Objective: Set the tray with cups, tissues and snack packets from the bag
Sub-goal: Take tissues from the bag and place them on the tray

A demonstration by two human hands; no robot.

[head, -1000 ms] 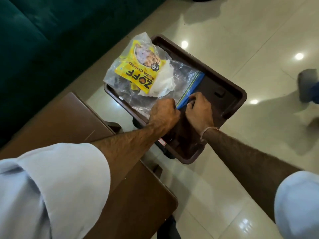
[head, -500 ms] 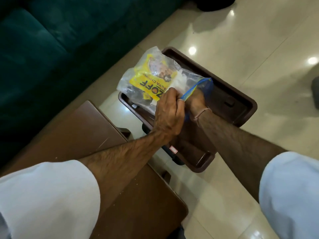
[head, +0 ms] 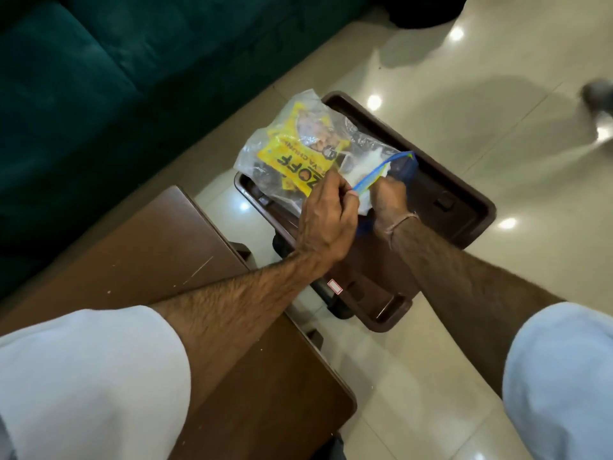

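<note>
A clear zip bag [head: 300, 127] with a blue seal strip lies over the far left part of a dark brown tray [head: 464, 200] on the floor. Inside it I see a yellow snack packet [head: 298, 164] and white tissues [head: 361, 166]. My left hand [head: 326, 220] pinches the near lip of the bag's mouth. My right hand [head: 388, 200] grips the other lip at the blue strip, with its fingers partly inside the opening. The mouth is pulled apart. Any cups are hidden.
A brown wooden table [head: 159, 257] stands at the left under my left arm. A dark green sofa [head: 99, 78] fills the upper left. Glossy beige floor tiles [head: 431, 376] surround the tray. A blurred foot [head: 597, 97] shows at the right edge.
Both hands lifted the bag's mouth off the tray and pulled its two lips apart. My right hand's fingers went into the opening.
</note>
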